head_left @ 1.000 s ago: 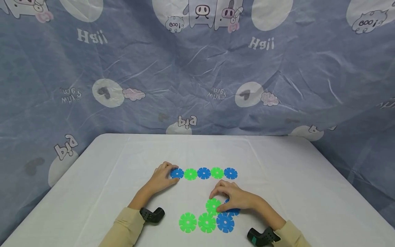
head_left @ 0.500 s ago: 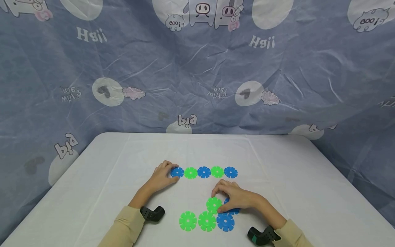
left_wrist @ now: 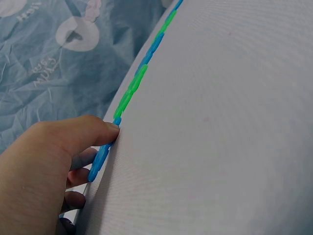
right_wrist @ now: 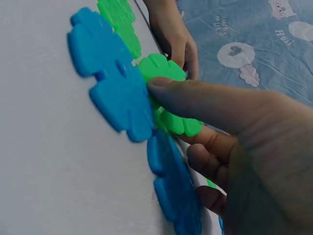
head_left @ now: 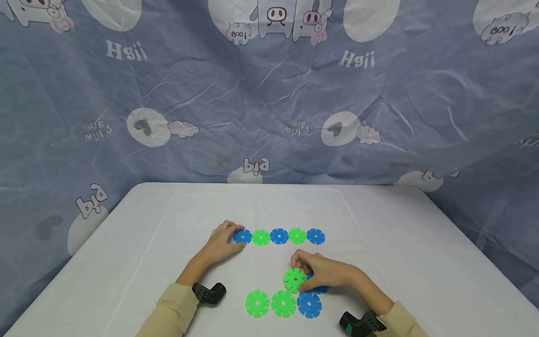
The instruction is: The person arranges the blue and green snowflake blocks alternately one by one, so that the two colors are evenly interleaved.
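A row of linked notched plastic discs, alternating blue and green, lies across the table. My left hand (head_left: 220, 242) holds the blue end disc (head_left: 243, 237) between thumb and fingers; in the left wrist view the thumb sits on the near edge of that blue disc (left_wrist: 101, 159). Nearer the front, my right hand (head_left: 322, 271) pinches a loose green disc (head_left: 294, 281) by its edge. The right wrist view shows this green disc (right_wrist: 182, 122) tilted up behind the thumb. A blue disc (head_left: 322, 289) lies partly hidden under the right hand.
Two green discs (head_left: 257, 304) and a blue disc (head_left: 309, 305) lie along the front of the white table (head_left: 168, 206). Beyond the table's far edge hangs a patterned blue cloth (head_left: 236, 103). Each wrist wears a black camera (head_left: 209, 293).
The right fingers have closed further round the loose green disc, which has shifted slightly right and now tilts up. The left hand and the row stay put.
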`<control>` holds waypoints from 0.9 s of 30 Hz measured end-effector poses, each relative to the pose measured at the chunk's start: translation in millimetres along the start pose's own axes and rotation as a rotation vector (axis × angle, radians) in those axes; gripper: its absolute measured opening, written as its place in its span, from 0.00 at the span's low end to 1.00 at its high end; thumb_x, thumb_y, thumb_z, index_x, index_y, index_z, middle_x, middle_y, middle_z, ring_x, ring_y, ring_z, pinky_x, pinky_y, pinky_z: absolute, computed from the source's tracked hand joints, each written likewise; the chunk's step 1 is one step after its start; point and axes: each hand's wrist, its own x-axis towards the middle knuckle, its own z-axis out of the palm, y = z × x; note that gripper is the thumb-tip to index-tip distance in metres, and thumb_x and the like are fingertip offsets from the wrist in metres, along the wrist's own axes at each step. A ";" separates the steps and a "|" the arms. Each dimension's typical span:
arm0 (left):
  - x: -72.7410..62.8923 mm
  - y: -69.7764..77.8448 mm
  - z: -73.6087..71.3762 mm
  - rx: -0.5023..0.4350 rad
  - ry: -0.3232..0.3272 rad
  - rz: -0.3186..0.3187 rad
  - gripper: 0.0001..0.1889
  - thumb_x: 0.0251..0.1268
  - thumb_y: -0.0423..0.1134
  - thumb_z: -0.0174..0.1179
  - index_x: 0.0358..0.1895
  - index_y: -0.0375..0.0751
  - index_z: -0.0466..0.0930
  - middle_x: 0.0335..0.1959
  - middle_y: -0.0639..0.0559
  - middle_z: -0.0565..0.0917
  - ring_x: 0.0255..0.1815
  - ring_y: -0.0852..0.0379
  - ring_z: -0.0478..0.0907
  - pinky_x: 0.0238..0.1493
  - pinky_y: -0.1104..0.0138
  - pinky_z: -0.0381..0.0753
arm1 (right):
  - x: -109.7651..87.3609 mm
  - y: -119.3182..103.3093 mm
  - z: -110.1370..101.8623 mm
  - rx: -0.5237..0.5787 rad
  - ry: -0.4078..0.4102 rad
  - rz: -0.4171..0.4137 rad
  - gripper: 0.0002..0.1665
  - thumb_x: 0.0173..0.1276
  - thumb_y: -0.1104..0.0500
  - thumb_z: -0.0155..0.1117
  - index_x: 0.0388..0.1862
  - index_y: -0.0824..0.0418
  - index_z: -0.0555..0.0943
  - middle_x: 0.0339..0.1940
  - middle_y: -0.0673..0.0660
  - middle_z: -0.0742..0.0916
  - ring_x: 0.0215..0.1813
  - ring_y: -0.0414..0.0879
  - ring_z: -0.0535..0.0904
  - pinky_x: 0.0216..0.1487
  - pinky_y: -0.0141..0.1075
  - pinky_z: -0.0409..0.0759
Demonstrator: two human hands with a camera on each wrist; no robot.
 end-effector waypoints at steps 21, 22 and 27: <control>0.4 1.7 2.5 0.010 0.001 0.018 0.24 0.52 0.47 0.61 0.53 0.45 0.75 0.47 0.48 0.72 0.52 0.51 0.68 0.52 0.56 0.62 | -28.7 47.8 -54.8 0.215 0.294 -0.014 0.24 0.68 0.57 0.51 0.61 0.63 0.66 0.52 0.64 0.72 0.33 0.49 0.77 0.36 0.37 0.76; 0.4 1.6 2.2 0.007 0.002 0.018 0.24 0.52 0.47 0.61 0.53 0.45 0.75 0.47 0.48 0.72 0.52 0.51 0.68 0.52 0.56 0.62 | -30.2 52.9 -57.0 0.218 0.342 -0.005 0.24 0.69 0.57 0.50 0.62 0.63 0.65 0.52 0.64 0.72 0.34 0.49 0.77 0.35 0.36 0.76; -0.2 1.2 2.0 0.000 0.012 0.013 0.24 0.51 0.46 0.61 0.53 0.45 0.75 0.47 0.48 0.72 0.51 0.51 0.68 0.51 0.56 0.62 | -33.4 78.9 -60.1 0.234 0.579 0.031 0.26 0.68 0.59 0.52 0.64 0.64 0.63 0.49 0.64 0.69 0.31 0.41 0.75 0.34 0.31 0.75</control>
